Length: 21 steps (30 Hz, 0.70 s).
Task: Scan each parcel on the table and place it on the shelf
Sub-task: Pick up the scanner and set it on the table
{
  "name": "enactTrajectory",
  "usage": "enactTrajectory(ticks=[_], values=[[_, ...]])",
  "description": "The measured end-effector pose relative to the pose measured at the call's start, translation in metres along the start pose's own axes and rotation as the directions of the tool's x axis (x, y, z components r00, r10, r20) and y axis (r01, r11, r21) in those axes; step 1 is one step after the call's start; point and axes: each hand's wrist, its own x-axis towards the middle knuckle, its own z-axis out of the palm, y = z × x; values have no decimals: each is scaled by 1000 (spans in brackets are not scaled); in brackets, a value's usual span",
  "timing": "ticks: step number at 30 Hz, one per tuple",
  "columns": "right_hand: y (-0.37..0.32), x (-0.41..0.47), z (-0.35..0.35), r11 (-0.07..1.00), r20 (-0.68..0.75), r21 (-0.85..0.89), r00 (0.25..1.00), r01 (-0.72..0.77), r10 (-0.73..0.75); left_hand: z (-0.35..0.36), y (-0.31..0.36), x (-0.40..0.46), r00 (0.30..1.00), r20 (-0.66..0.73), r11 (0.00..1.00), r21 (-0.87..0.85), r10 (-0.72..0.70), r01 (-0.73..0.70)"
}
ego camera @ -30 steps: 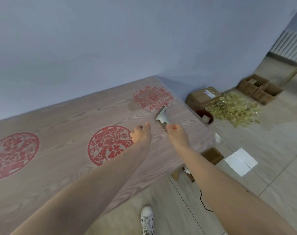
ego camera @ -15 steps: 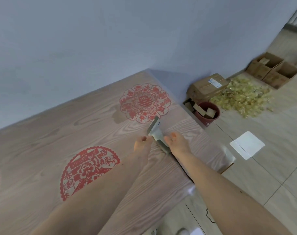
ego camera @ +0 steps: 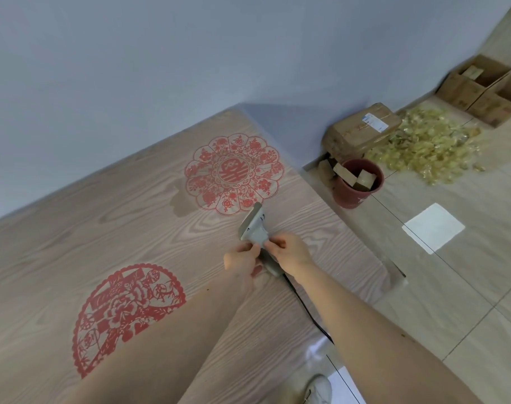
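A grey handheld barcode scanner lies on the wooden table near its right edge, its head pointing toward the far red paper-cut. My right hand grips the scanner's handle from the right. My left hand pinches the handle from the left with curled fingers. A black cable runs from the handle back toward the table's near edge. No parcel lies on the visible part of the table, and no shelf is in view.
Two red paper-cut decorations lie flat on the table. On the floor to the right stand a taped cardboard box, a red bucket with blocks, a yellow heap and open cartons. A wall stands behind the table.
Both hands have closed in on the scanner: the right hand kept hold of the handle and the left hand came across and took hold too. The view has swung down and left.
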Motion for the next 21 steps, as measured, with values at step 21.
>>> enactTrajectory(ticks=[21], values=[[161, -65, -197, 753, -442, 656, 837, 55, 324, 247, -72, -79, 839, 462, 864, 252, 288, -436]])
